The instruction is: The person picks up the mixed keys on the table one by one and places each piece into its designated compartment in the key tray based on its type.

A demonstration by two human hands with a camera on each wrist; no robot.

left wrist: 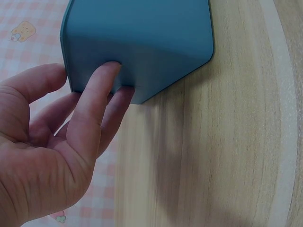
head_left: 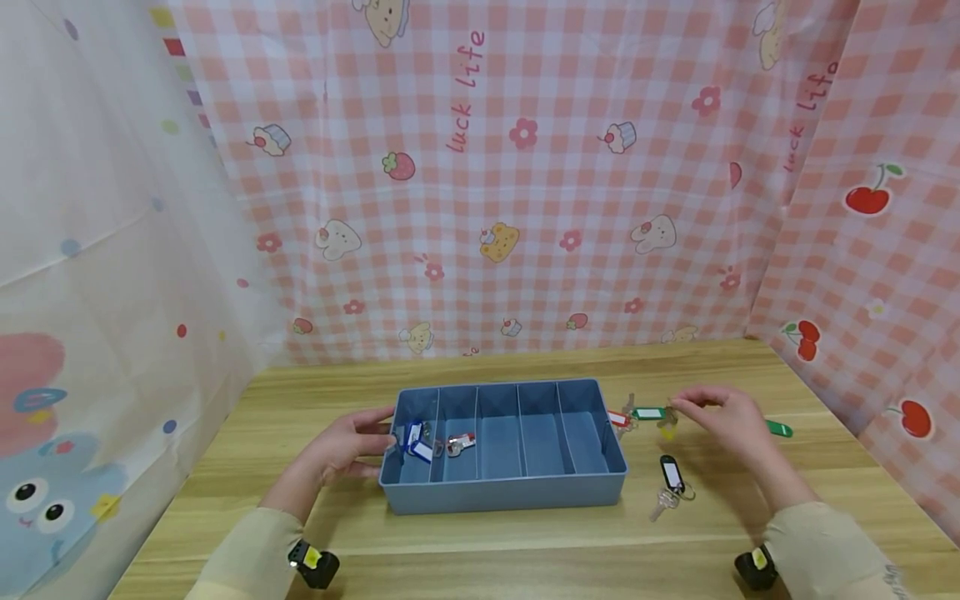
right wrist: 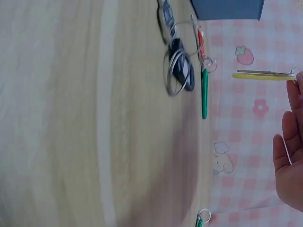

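Pinching a yellow-tagged key [head_left: 668,432] near its ring, the right hand [head_left: 720,417] is working at the right of the head view, its thumb and fingertip clamping together on that end; in the right wrist view, the key is pointing toward the left from the right edge. The left hand [head_left: 345,446] is touching the end wall of a five-compartment blue-grey tray [head_left: 502,493], its fingers spreading apart against the plastic, as the left wrist view is showing at the upper left. The tray is sitting at the lower centre of the head view on a wood-grain table [head_left: 525,550]. Blue tags [head_left: 422,451] are lying in its leftmost compartment, and a key with a red and white tag [head_left: 461,444] is resting in the next one along. Just beside the tray's right end, a red tag [head_left: 618,419] is lying near a green tag [head_left: 648,413]; a black-tagged key [head_left: 670,472] is lying lower in the frame, and another green tag [head_left: 779,428] is showing beyond the right wrist. Behind everything, a checked curtain [head_left: 450,200] is hanging across the upper frame.
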